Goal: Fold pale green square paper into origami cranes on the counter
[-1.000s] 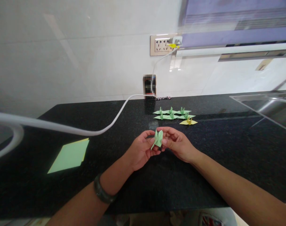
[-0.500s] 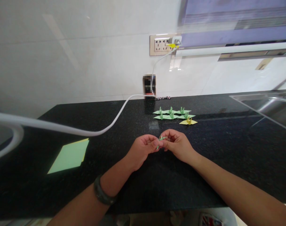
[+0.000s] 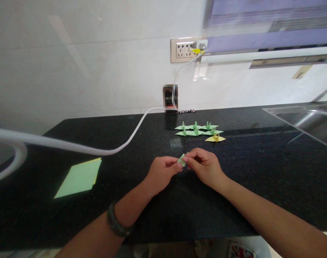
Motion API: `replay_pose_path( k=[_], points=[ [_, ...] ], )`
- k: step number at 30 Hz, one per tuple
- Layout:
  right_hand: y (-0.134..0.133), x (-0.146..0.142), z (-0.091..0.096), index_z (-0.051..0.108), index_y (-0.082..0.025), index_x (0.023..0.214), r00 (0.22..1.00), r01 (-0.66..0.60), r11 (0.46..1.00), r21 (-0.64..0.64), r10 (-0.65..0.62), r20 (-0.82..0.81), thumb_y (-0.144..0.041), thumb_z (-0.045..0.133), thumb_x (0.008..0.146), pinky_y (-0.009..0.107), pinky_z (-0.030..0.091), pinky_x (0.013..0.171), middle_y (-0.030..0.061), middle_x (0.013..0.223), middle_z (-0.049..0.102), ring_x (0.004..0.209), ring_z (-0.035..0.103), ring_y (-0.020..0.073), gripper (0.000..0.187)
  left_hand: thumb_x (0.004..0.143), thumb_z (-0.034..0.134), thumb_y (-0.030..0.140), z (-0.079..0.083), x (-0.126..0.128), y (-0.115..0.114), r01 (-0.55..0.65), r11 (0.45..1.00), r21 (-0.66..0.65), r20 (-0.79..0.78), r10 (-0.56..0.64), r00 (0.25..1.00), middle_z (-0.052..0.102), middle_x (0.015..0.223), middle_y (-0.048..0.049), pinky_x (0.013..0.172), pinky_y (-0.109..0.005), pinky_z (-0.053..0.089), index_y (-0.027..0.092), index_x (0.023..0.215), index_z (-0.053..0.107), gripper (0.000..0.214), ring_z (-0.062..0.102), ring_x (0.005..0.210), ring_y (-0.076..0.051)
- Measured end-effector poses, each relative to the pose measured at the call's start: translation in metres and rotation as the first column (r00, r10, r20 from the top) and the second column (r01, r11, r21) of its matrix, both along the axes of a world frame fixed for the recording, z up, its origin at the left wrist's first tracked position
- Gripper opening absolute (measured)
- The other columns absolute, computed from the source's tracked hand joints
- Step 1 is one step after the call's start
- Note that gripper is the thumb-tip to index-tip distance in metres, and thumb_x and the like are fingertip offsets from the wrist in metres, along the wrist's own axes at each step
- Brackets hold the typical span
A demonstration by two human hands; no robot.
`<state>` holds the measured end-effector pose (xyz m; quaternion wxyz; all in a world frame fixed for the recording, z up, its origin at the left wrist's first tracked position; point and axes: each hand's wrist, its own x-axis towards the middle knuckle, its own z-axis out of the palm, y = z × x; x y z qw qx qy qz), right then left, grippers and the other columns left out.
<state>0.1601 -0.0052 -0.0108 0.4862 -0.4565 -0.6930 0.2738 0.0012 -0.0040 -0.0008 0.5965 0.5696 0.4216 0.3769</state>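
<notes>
Between my two hands is a small piece of folded green paper [image 3: 181, 161], held above the dark counter. My left hand [image 3: 163, 172] pinches it from the left with thumb and fingers, and a dark bangle circles that wrist. From the other side my right hand [image 3: 205, 164] grips it by thumb and fingertips, which hide part of the folds. Just beyond the hands stand several green paper cranes [image 3: 197, 132] in two rows. A yellow paper crane [image 3: 216, 138] sits in front of them at the right.
A stack of green and yellow paper sheets [image 3: 79, 178] lies on the black counter [image 3: 142, 222] at left. A thick white cable [image 3: 109, 152] crosses the left side to a blurred-out device [image 3: 170, 98] against the wall. At far right is a metal sink [image 3: 314, 123].
The folded green paper has turned between my fingers, so a broader flat face now shows. My right hand has shifted its grip slightly; the cranes and the sheets have stayed put.
</notes>
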Motion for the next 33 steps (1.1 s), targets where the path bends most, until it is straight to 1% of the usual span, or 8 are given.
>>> replay_pose_path(
  k=[3,6,10,16,19,24,28,33],
  points=[
    [-0.001,0.004,0.004,0.059,-0.019,0.073,0.989,-0.021,0.983,0.18,-0.006,0.15,-0.025,0.056,0.075,0.026,0.044,0.057,0.0036,0.068,0.061,0.062,0.055,0.0134,0.007,0.067,0.06,0.035,-0.001,0.001,0.0,-0.011,0.997,-0.075,0.034,0.014,0.999,0.065,0.069,-0.0048,0.06,-0.026,0.045,0.014,0.082,0.064,0.026,0.06,0.064,-0.015],
    [-0.001,0.008,0.008,0.06,-0.021,0.079,0.964,-0.136,0.946,0.295,0.058,0.258,-0.022,0.053,0.077,0.027,0.045,0.061,0.0048,0.074,0.06,0.067,0.055,0.0141,0.008,0.065,0.061,0.034,0.001,0.003,-0.001,-0.018,0.992,-0.123,0.106,0.031,0.994,0.065,0.07,-0.0051,0.061,-0.026,0.047,0.013,0.081,0.063,0.027,0.06,0.065,-0.014],
    [-0.002,0.011,0.009,0.061,-0.021,0.086,0.927,-0.242,0.907,0.346,0.11,0.359,-0.02,0.051,0.078,0.027,0.045,0.063,0.0064,0.08,0.059,0.072,0.056,0.0151,0.013,0.065,0.063,0.029,0.006,0.004,-0.001,-0.048,0.986,-0.161,0.161,0.074,0.984,0.064,0.07,-0.0047,0.061,-0.024,0.047,0.011,0.082,0.062,0.024,0.059,0.063,-0.012],
    [-0.007,0.006,0.006,0.059,-0.02,0.088,0.908,-0.259,0.879,0.4,0.08,0.412,-0.017,0.05,0.078,0.029,0.043,0.065,0.0068,0.081,0.059,0.074,0.055,0.0158,0.015,0.065,0.063,0.027,0.004,0.005,-0.002,-0.111,0.985,-0.129,0.171,0.132,0.976,0.063,0.065,-0.0014,0.059,-0.021,0.046,0.012,0.078,0.06,0.02,0.056,0.057,-0.008],
    [-0.006,0.002,0.007,0.058,-0.021,0.089,0.936,-0.225,0.897,0.38,0.091,0.34,-0.018,0.05,0.077,0.029,0.044,0.065,0.0063,0.081,0.058,0.074,0.054,0.0157,0.014,0.065,0.063,0.028,0.003,0.005,-0.002,-0.107,0.99,-0.092,0.171,0.121,0.978,0.063,0.065,-0.0016,0.059,-0.021,0.046,0.012,0.078,0.059,0.02,0.056,0.057,-0.009],
    [-0.001,0.001,0.011,0.057,-0.02,0.085,0.982,-0.089,0.967,0.241,0.044,0.186,-0.022,0.055,0.075,0.026,0.043,0.057,0.0041,0.076,0.053,0.067,0.05,0.0139,0.011,0.066,0.062,0.028,0.004,0.005,-0.002,-0.094,0.991,-0.1,0.172,0.11,0.979,0.063,0.07,-0.0026,0.062,-0.023,0.047,0.012,0.08,0.059,0.021,0.057,0.063,-0.01],
    [0.001,0.002,0.012,0.059,-0.02,0.082,0.979,-0.151,0.97,0.189,0.121,0.162,-0.019,0.055,0.074,0.025,0.042,0.056,0.0031,0.073,0.051,0.064,0.049,0.0126,0.008,0.066,0.062,0.028,0.003,0.004,-0.002,-0.068,0.991,-0.112,0.173,0.087,0.981,0.063,0.069,-0.0017,0.064,-0.023,0.046,0.013,0.08,0.058,0.021,0.058,0.066,-0.011],
    [0.002,0.005,0.012,0.062,-0.022,0.083,0.971,-0.226,0.953,0.199,0.203,0.129,-0.013,0.052,0.075,0.026,0.042,0.058,0.0015,0.069,0.051,0.065,0.051,0.012,0.015,0.067,0.061,0.025,0.004,0.002,-0.002,-0.014,0.995,-0.103,0.165,0.031,0.986,0.063,0.067,-0.0028,0.064,-0.024,0.046,0.012,0.081,0.058,0.019,0.059,0.066,-0.012]
  ],
)
